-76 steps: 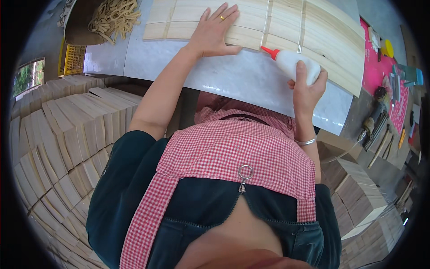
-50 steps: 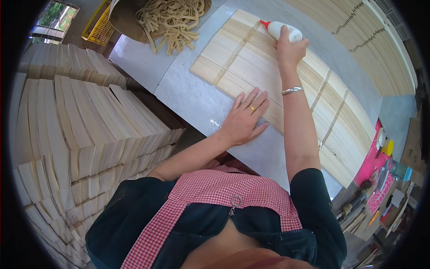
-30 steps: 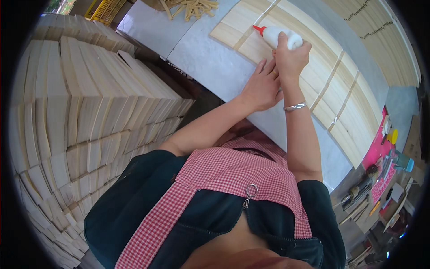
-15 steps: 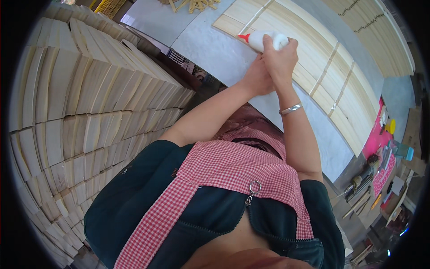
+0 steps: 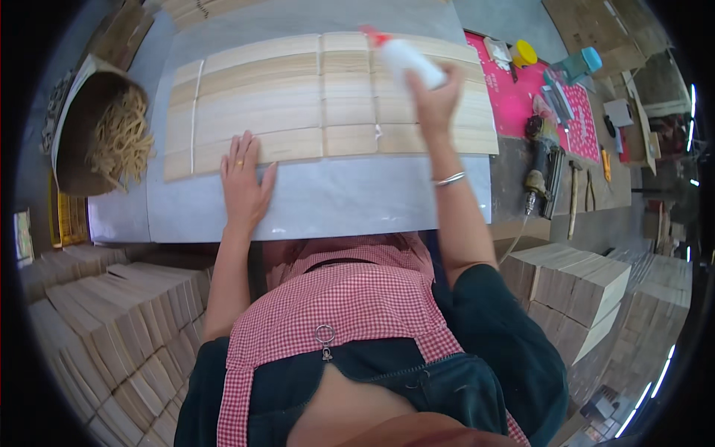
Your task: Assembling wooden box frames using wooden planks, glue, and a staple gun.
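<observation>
Pale wooden boards (image 5: 261,100) lie side by side as a wide panel on the grey table (image 5: 320,197), with narrow grooves crossing them. Along the left groove runs a white line (image 5: 196,112), and a small white blob (image 5: 377,132) shows at the near end of another groove. My left hand (image 5: 244,179) rests flat at the panel's near edge, its fingertips on the wood and its fingers open. In my right hand (image 5: 438,100), above the panel's right part, is a white squeeze bottle (image 5: 412,63) with a red nozzle pointing away to the left. The nozzle is smeared by motion.
At left stands a container (image 5: 71,141) of wooden offcuts (image 5: 123,138). To the right are a pink sheet (image 5: 506,97), a yellow lid (image 5: 523,53), a power tool (image 5: 535,179), a hammer (image 5: 574,197) and pliers (image 5: 590,190). Wood stacks (image 5: 119,320) flank me below the table.
My view has swung round to face the panel squarely. My hands, together before, are now apart: the left lies on the panel's near edge, and the right carries the bottle to the right.
</observation>
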Available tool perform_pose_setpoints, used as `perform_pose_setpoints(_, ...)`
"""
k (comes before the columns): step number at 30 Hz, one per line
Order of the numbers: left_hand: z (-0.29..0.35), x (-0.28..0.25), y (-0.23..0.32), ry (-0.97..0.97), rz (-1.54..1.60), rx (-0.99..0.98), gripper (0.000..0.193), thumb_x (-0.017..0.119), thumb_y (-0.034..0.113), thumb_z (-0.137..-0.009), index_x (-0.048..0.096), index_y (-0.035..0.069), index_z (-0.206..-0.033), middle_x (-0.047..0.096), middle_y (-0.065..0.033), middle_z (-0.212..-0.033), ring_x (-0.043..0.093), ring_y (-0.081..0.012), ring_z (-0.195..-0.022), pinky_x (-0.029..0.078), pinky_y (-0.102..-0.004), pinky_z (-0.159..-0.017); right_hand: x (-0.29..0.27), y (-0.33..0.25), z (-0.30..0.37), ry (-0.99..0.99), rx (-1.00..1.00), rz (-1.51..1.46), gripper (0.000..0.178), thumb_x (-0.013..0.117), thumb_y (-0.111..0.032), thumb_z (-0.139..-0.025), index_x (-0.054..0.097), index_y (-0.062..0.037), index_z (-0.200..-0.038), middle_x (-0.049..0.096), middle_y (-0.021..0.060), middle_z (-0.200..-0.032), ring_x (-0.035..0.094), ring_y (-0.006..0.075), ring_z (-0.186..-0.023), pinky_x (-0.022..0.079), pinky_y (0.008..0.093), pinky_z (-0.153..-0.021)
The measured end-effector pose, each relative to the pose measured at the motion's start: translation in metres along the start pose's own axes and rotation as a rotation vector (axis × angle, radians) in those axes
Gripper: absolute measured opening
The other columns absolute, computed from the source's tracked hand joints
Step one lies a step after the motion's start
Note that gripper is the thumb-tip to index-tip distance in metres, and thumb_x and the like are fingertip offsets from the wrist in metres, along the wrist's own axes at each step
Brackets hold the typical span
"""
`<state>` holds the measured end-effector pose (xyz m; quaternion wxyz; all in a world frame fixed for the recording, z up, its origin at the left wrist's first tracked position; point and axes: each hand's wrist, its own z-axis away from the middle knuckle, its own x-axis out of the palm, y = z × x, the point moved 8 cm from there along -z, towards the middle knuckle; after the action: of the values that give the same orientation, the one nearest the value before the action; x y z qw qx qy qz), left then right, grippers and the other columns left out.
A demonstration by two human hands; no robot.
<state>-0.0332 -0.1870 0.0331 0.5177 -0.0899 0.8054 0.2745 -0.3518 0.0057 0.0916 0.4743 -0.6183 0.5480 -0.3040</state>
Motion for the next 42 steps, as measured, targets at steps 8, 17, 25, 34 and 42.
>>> perform_pose_setpoints(8,-0.022,0.004,0.005,-0.104,-0.172,-0.023,0.059,0.064,0.032,-0.096,0.049,0.02,-0.151,0.041,-0.0075,-0.159,0.037,-0.0319,-0.146,0.028,-0.0491,-0.116,-0.201,0.113,-0.162,0.217,-0.026,0.698,0.051,0.081,-0.031,-0.076,0.054,0.0002,-0.105,0.064,0.0163,-0.094,0.064,0.03,-0.077,0.054,0.0405,-0.074)
perform_pose_setpoints(17,-0.021,0.007,0.004,-0.164,-0.23,-0.007,0.056,0.066,0.034,-0.096,0.053,0.026,-0.15,0.043,-0.0083,-0.157,0.041,-0.0318,-0.141,0.032,-0.0475,-0.113,-0.175,0.076,-0.115,-0.221,-0.096,1.062,0.031,0.071,-0.024,-0.085,0.071,-0.006,-0.11,0.072,0.0192,-0.101,0.066,0.0357,-0.088,0.052,0.0418,-0.083)
perform_pose_setpoints(25,-0.039,0.013,-0.008,-0.124,-0.217,0.02,0.055,0.068,0.033,-0.095,0.055,0.025,-0.148,0.046,-0.0092,-0.155,0.045,-0.0318,-0.138,0.038,-0.0464,-0.11,-0.235,0.094,0.018,-0.127,-0.12,0.869,0.029,0.058,-0.004,-0.086,0.074,-0.0066,-0.11,0.068,0.0146,-0.107,0.062,0.0348,-0.088,0.051,0.0408,-0.082)
perform_pose_setpoints(34,-0.044,0.015,-0.012,-0.056,-0.197,0.062,0.055,0.068,0.031,-0.095,0.056,0.019,-0.147,0.046,-0.0113,-0.154,0.046,-0.0335,-0.139,0.038,-0.0465,-0.111,-0.217,0.053,0.062,-0.309,-0.323,1.01,0.032,0.057,0.001,-0.079,0.073,-0.0045,-0.107,0.067,0.0146,-0.102,0.06,0.0342,-0.085,0.05,0.0406,-0.081)
perform_pose_setpoints(42,-0.034,0.01,-0.003,-0.025,-0.166,0.075,0.055,0.068,0.025,-0.094,0.055,0.015,-0.146,0.044,-0.0131,-0.156,0.044,-0.0356,-0.14,0.036,-0.0469,-0.113,-0.242,0.055,-0.069,-0.026,-0.27,0.8,0.029,0.055,-0.002,-0.084,0.073,-0.0045,-0.106,0.068,0.0164,-0.098,0.062,0.0375,-0.088,0.051,0.041,-0.081)
